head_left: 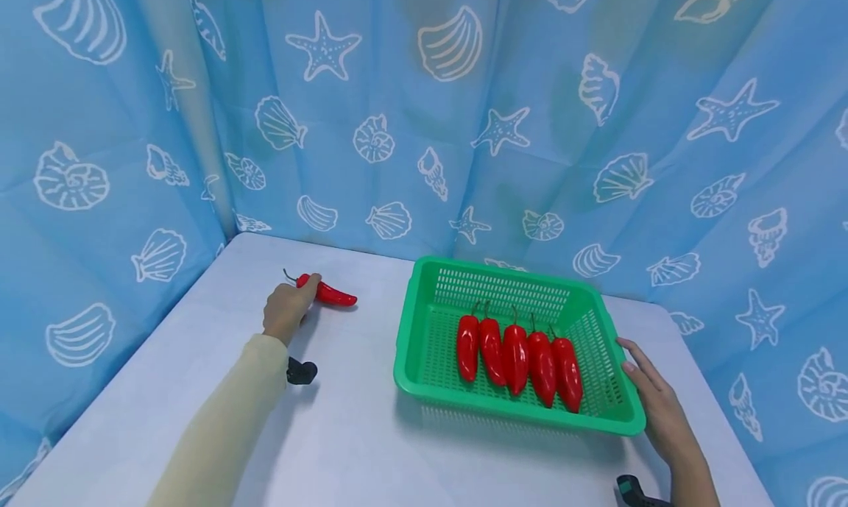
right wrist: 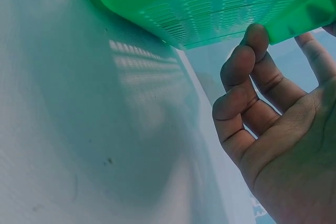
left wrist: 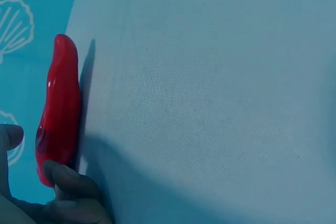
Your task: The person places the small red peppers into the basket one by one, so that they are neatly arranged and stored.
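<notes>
A red chili pepper (head_left: 334,295) with a thin green stem lies at the table's far left. My left hand (head_left: 291,307) is over its stem half. In the left wrist view, fingertips touch the side of the red pepper (left wrist: 63,103), while the thumb (left wrist: 11,136) stands apart from it. My right hand (head_left: 659,404) is at the right rim of a green plastic basket (head_left: 414,330), thumb and fingertips right at the edge. In the right wrist view, the loosely bent fingers (right wrist: 239,66) reach the basket's side wall (right wrist: 210,11). Several red chili peppers (head_left: 515,352) lie side by side in the basket, stems away from me.
The white table (head_left: 344,419) carries the basket and the lone pepper. A blue curtain (head_left: 411,124) with white shells and starfish hangs behind the table and along both sides. A black wrist camera (head_left: 302,372) juts out from the left forearm.
</notes>
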Available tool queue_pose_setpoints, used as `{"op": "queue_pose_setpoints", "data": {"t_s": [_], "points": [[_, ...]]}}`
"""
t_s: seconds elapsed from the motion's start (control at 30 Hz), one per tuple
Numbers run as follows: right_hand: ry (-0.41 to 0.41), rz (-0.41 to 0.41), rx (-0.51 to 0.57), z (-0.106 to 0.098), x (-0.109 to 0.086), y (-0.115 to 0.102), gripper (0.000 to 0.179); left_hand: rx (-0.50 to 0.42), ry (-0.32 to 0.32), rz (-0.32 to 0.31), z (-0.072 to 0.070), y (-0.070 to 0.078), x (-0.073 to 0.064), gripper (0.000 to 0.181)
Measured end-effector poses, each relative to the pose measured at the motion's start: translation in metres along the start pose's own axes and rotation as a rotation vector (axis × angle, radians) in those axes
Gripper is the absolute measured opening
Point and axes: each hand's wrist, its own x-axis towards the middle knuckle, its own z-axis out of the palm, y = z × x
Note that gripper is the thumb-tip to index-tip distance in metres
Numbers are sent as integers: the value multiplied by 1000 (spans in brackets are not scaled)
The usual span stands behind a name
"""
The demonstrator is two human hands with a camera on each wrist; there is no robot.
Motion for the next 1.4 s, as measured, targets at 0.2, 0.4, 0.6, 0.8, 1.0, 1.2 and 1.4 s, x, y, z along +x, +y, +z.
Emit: {"op": "queue_pose_setpoints", "data": {"t_s": [0.2, 0.4, 0.6, 0.8, 1.0, 1.2, 1.4], "points": [[5, -21, -4, 0, -1, 5, 64, -30, 7, 23, 3, -1, -1, 60], [-2, -72, 22, -3, -2, 7, 57, -157, -39, 2, 16, 7, 0, 63], [-5, -83, 49, -3, -3, 9, 56, -202, -71, -1, 21, 13, 2, 57], [-2, -83, 15, -4, -2, 8, 56, -177, -162, 52, 22, 11, 5, 47], [-6, -81, 10, -4, -1, 6, 58, -173, -214, 87, 18, 8, 3, 51], [-16, -98, 48, -4, -4, 5, 56, -210, -264, 127, 15, 13, -7, 55], [-16, -103, 52, -3, -5, 5, 56, -274, -308, 185, 13, 24, -22, 53]]}}
